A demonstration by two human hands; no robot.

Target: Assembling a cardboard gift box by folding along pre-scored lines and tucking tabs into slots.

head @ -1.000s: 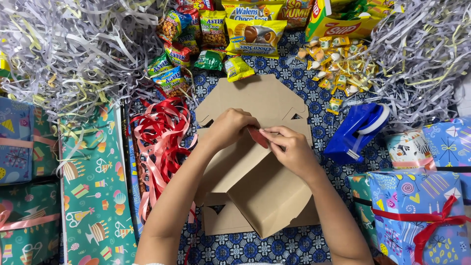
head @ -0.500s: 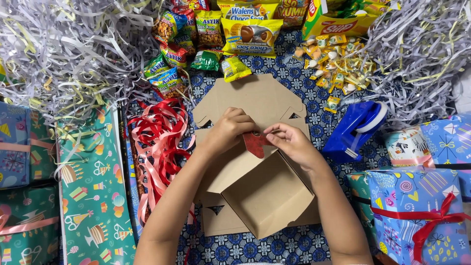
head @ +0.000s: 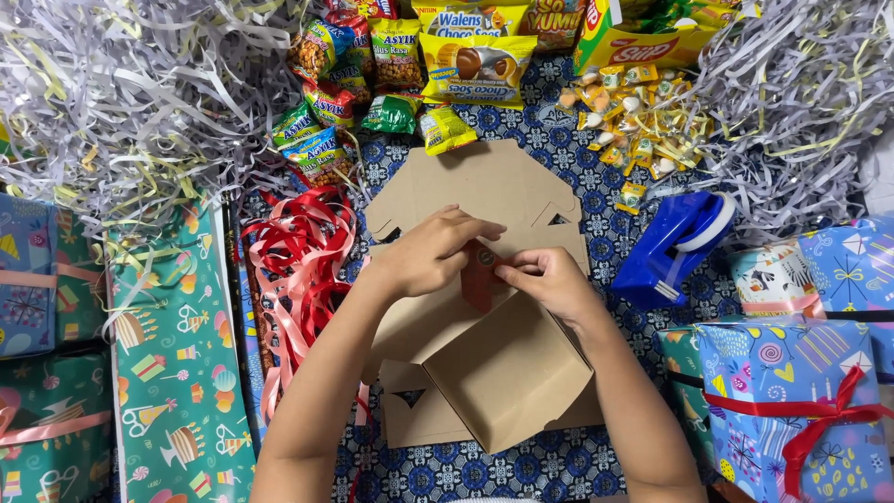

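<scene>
A brown cardboard box [head: 507,373] lies unfolded on a blue patterned cloth, its flaps spread toward the top. My left hand [head: 430,253] and my right hand [head: 549,279] meet above the box's middle. Between their fingertips they pinch a small red-brown card [head: 480,275], which stands on edge over the cardboard. Both forearms reach in from the bottom of the view.
Red and pink ribbons [head: 298,270] lie left of the box. Snack packets [head: 466,65] and small candies [head: 624,121] sit at the top, among shredded paper [head: 121,102]. A blue tape dispenser [head: 675,247] and wrapped gifts [head: 792,401] are at right; green wrapping paper [head: 172,363] at left.
The red-brown card has turned from lying flat between my fingers to standing on edge. My hands have shifted slightly over the box.
</scene>
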